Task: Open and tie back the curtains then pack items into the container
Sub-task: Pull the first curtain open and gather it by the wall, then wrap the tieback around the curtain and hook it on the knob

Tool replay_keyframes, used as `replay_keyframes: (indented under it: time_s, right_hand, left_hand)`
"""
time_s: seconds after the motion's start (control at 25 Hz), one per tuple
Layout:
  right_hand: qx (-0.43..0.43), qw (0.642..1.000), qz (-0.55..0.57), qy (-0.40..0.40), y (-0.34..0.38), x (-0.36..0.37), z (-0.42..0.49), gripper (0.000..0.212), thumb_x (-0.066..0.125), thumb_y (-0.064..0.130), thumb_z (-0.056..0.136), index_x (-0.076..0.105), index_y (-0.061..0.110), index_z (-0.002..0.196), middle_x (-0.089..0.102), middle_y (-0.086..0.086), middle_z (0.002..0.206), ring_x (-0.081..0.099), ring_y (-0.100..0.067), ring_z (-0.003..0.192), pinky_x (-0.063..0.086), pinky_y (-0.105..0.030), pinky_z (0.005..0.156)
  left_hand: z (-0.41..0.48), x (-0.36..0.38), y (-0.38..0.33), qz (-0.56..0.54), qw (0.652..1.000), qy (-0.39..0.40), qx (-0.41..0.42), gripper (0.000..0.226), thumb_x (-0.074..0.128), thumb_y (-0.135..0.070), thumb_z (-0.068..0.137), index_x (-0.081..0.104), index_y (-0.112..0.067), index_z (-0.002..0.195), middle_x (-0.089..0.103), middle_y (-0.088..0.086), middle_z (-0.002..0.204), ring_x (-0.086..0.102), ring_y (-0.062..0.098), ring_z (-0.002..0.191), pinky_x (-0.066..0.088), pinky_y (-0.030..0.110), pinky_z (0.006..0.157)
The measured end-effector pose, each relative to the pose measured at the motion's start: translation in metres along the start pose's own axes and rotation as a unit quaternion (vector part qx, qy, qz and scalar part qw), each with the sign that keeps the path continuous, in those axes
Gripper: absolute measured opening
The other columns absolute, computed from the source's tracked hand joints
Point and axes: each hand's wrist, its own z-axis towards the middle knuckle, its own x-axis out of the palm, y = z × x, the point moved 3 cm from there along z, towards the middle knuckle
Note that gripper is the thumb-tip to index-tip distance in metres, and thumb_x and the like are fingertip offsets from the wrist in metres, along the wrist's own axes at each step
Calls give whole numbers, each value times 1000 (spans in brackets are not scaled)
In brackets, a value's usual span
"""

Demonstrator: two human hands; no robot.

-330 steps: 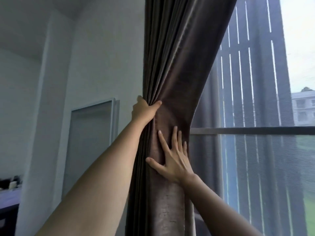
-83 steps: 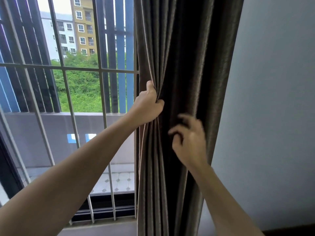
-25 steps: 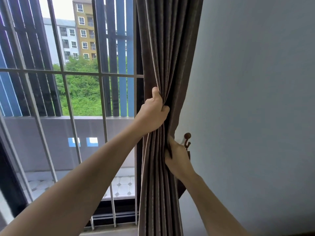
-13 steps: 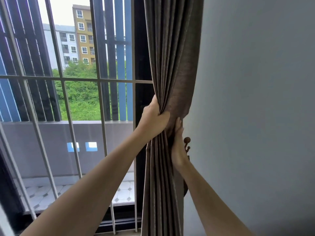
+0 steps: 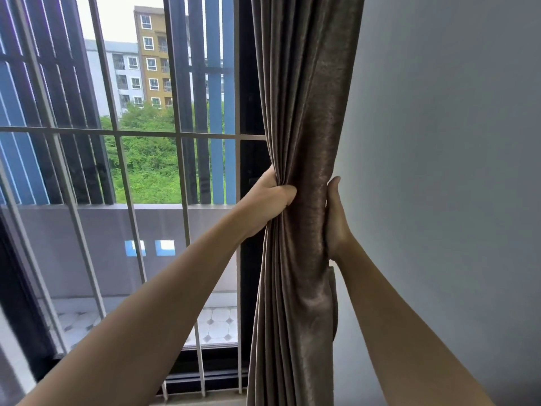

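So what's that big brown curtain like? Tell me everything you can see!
The long brown shiny-fabric curtain hangs in deep vertical folds between the barred window and the grey wall. It is gathered into a tight bundle, pinched in at mid-height and wider above and below. The left hand grips its window-side folds; the right hand presses its wall side, fingers hidden behind the cloth. No tie shows round it.

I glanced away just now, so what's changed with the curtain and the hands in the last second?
The right hand slid up the wall-side edge of the curtain, and the gathered bundle shifted right, now hiding the wall hook seen earlier. The left hand still grips the folds on the window side.
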Motion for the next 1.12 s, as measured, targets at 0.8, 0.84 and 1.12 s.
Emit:
replay_keyframes:
  time_s: [0.8,0.84,1.12]
  right_hand:
    - [-143,954,-246,-92,-24,16,-11,76,83,27,67,34,35,125,46,32,108,47,23,96,37,5,78]
    - [-139,952,-252,-107,-26,16,-8,78,84,30,66,35,35,126,45,33,106,48,20,96,36,4,78]
    - [-138,947,-268,-109,-19,-13,-6,53,74,17,59,53,17,109,61,7,87,63,-2,78,54,-19,70]
  left_hand:
    - [33,-7,-39,327,945,22,11,10,58,-14,87,56,-6,92,61,11,86,69,19,50,52,19,43]
    - [34,-4,-39,320,947,32,16,12,56,-13,88,55,-5,96,62,10,87,69,19,53,52,19,45]
    - [21,-13,-10,33,992,123,9,23,60,-26,89,57,-16,109,66,0,99,69,12,83,58,27,71]
